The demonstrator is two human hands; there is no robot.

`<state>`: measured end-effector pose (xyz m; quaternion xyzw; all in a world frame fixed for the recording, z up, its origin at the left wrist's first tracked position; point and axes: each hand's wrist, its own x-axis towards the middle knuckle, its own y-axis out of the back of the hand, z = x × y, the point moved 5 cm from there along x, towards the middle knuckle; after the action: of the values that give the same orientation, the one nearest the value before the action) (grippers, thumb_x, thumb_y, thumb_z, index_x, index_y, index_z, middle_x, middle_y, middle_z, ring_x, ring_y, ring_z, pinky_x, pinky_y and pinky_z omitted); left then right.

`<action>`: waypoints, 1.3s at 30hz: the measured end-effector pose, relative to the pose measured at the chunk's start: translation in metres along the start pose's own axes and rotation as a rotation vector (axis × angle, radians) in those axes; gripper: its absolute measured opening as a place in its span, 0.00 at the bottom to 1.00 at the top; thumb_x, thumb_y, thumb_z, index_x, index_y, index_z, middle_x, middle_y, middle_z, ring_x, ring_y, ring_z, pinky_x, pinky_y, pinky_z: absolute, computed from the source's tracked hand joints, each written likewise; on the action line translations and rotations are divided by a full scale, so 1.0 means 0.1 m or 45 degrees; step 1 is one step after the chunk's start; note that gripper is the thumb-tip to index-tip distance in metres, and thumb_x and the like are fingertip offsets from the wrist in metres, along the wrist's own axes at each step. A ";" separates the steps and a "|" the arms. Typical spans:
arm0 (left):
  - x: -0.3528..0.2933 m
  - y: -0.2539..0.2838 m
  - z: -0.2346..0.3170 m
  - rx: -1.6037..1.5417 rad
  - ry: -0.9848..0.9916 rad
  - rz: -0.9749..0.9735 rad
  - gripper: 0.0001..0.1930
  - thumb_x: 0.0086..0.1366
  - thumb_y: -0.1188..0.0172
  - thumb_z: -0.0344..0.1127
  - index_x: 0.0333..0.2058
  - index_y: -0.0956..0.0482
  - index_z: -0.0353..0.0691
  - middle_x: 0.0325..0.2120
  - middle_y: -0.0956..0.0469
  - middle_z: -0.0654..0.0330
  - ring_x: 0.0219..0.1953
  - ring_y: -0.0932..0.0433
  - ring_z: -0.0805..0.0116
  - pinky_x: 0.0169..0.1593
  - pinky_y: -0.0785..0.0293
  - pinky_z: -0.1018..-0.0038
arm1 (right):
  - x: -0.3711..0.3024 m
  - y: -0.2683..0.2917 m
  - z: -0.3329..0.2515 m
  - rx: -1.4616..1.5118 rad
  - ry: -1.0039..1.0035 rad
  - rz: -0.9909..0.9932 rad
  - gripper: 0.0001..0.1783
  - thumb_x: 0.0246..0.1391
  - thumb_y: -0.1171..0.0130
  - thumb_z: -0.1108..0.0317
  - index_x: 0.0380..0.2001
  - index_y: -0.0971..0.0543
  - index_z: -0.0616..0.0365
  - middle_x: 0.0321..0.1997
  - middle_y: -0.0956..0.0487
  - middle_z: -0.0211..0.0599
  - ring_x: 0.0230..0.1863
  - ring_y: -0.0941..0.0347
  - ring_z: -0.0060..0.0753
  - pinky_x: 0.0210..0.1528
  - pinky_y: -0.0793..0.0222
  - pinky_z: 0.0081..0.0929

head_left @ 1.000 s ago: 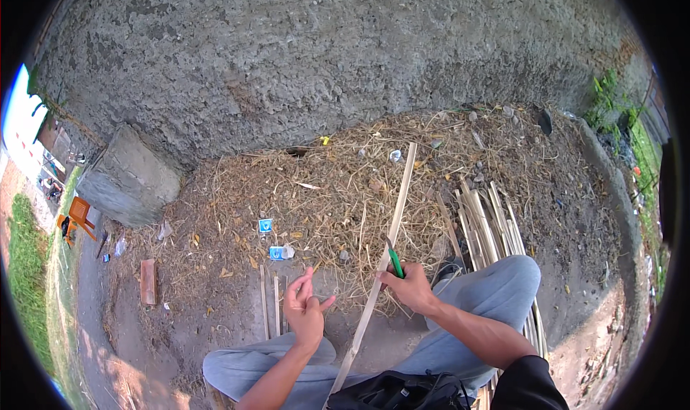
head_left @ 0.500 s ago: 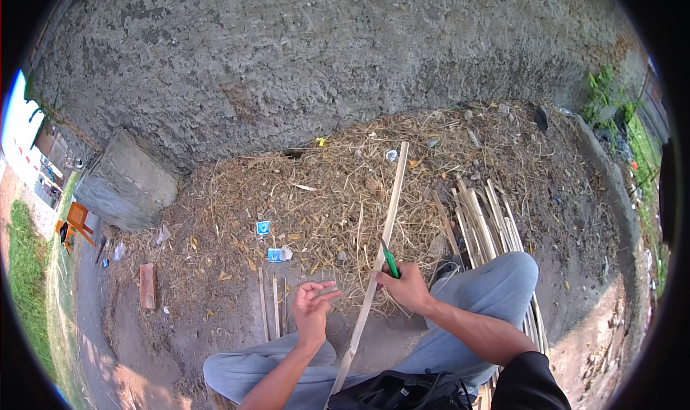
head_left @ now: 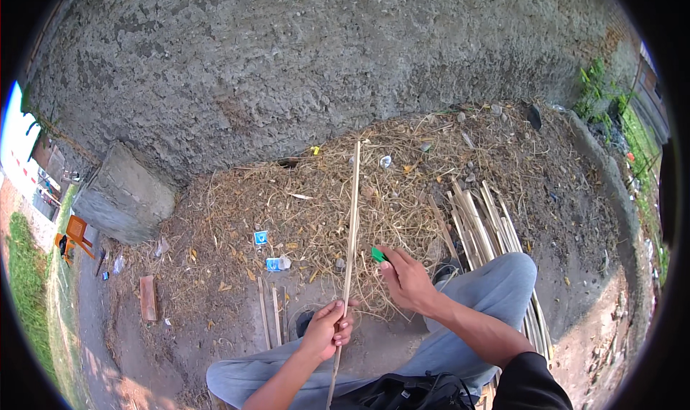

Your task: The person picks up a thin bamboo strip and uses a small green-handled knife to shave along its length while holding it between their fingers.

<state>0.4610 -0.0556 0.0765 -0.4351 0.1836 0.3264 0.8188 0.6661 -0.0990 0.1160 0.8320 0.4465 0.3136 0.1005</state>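
My left hand (head_left: pixel 328 332) is closed around a long, thin bamboo strip (head_left: pixel 352 227), gripping it low down. The strip stands nearly upright in the picture, from my lap toward the wall. To its right, my right hand (head_left: pixel 410 279) is wrapped round a green-handled knife (head_left: pixel 378 255). Only the green handle shows plainly; I cannot make out the blade now. A small gap separates the right hand from the strip.
A pile of bamboo strips (head_left: pixel 483 227) lies beside my right knee, with a few thin strips (head_left: pixel 269 313) by my left leg. Shavings (head_left: pixel 392 216) cover the ground before the rough wall (head_left: pixel 345 58). A reddish brick (head_left: pixel 148 298) and a concrete block (head_left: pixel 133 191) lie left.
My left hand has moved from open beside the strip to gripping it. My right hand has let go of the strip but keeps the knife. The strip's far end has swung left.
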 end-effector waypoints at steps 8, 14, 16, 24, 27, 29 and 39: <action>-0.13 0.08 -0.13 -0.036 0.009 0.052 0.14 0.75 0.56 0.40 0.45 0.29 0.34 0.17 0.40 0.67 0.15 0.44 0.78 0.19 0.46 0.80 | 0.01 0.03 -0.17 -0.277 0.199 -0.289 0.16 0.60 0.43 0.63 0.51 0.24 0.52 0.27 0.25 0.37 0.20 0.26 0.44 0.19 0.32 0.39; -0.30 0.00 -0.08 -0.024 -0.013 0.039 0.15 0.75 0.57 0.39 0.42 0.29 0.32 0.16 0.42 0.68 0.14 0.47 0.80 0.17 0.51 0.80 | -0.03 -0.04 -0.13 -0.231 0.146 -0.256 0.13 0.59 0.41 0.57 0.45 0.21 0.49 0.20 0.24 0.36 0.16 0.26 0.43 0.14 0.32 0.38; -0.48 -0.04 0.02 0.223 -0.089 0.224 0.15 0.76 0.58 0.39 0.40 0.29 0.31 0.15 0.43 0.69 0.13 0.50 0.82 0.16 0.54 0.80 | 0.00 -0.03 -0.21 -0.251 0.195 -0.258 0.13 0.59 0.41 0.56 0.43 0.21 0.49 0.19 0.24 0.35 0.15 0.26 0.43 0.14 0.32 0.38; -0.76 0.00 -0.10 0.192 -0.053 0.260 0.17 0.77 0.60 0.41 0.38 0.29 0.33 0.13 0.46 0.71 0.13 0.51 0.83 0.15 0.56 0.81 | -0.10 -0.19 -0.23 -0.325 0.335 -0.221 0.14 0.57 0.40 0.51 0.39 0.21 0.48 0.17 0.24 0.32 0.12 0.28 0.39 0.11 0.36 0.37; -0.80 -0.01 -0.11 0.228 -0.052 0.266 0.17 0.77 0.60 0.42 0.38 0.29 0.34 0.13 0.46 0.71 0.13 0.50 0.83 0.15 0.56 0.81 | -0.13 -0.21 -0.24 -0.347 0.327 -0.233 0.15 0.57 0.40 0.51 0.40 0.21 0.48 0.17 0.24 0.32 0.12 0.28 0.39 0.11 0.36 0.36; -0.81 -0.02 -0.13 0.214 -0.030 0.277 0.17 0.77 0.60 0.42 0.38 0.29 0.35 0.13 0.46 0.71 0.13 0.50 0.83 0.15 0.56 0.81 | -0.13 -0.20 -0.25 -0.348 0.316 -0.213 0.14 0.57 0.40 0.52 0.39 0.20 0.48 0.17 0.24 0.33 0.12 0.28 0.39 0.11 0.36 0.37; -0.98 -0.01 -0.32 0.189 0.041 0.283 0.16 0.77 0.58 0.42 0.38 0.29 0.34 0.14 0.42 0.69 0.14 0.46 0.82 0.16 0.51 0.81 | 0.02 -0.10 -0.07 -0.372 0.191 -0.186 0.14 0.58 0.40 0.53 0.37 0.18 0.51 0.17 0.23 0.37 0.13 0.27 0.43 0.14 0.34 0.39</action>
<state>0.3906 -0.1192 0.1167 -0.3555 0.2673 0.3937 0.8045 0.6556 -0.0922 0.1178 0.7482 0.4618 0.4280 0.2092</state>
